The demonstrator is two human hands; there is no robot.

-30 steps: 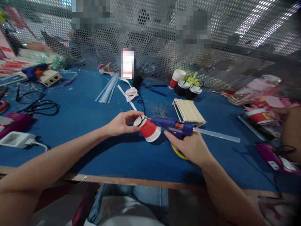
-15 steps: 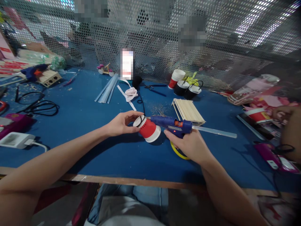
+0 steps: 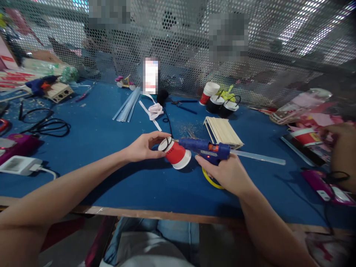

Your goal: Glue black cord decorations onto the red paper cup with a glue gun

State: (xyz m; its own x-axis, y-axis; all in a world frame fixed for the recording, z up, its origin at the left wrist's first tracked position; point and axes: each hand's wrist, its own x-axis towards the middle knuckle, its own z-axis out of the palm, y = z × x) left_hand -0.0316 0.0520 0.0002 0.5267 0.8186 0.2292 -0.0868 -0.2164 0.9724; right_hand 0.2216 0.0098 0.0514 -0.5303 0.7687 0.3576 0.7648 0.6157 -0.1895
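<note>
Tilted on its side above the blue table, a red and white paper cup (image 3: 178,154) is gripped near its white base by my left hand (image 3: 146,147), thumb and fingers closed around it. A black cord (image 3: 169,142) lies across that end of the cup and runs back over the table. My right hand (image 3: 226,171) is wrapped around the handle of a blue hot glue gun (image 3: 204,147), whose nozzle touches or nearly touches the cup's edge by the cord. From the gun's rear sticks a clear glue stick (image 3: 258,156). A yellow ring (image 3: 213,180), perhaps tape, lies under the right hand.
Behind the hands are a wooden stick rack (image 3: 224,132), white ribbon (image 3: 155,111), glue sticks (image 3: 126,105), pliers (image 3: 185,105) and black-wrapped cups (image 3: 228,108). Another glue gun (image 3: 41,85) rests at left. At right, another person's arm (image 3: 343,155) reaches in near a power strip (image 3: 326,189).
The glue gun and my right hand have shifted slightly right. My left hand and the cup have barely moved. The other person's hand at the right has moved a little.
</note>
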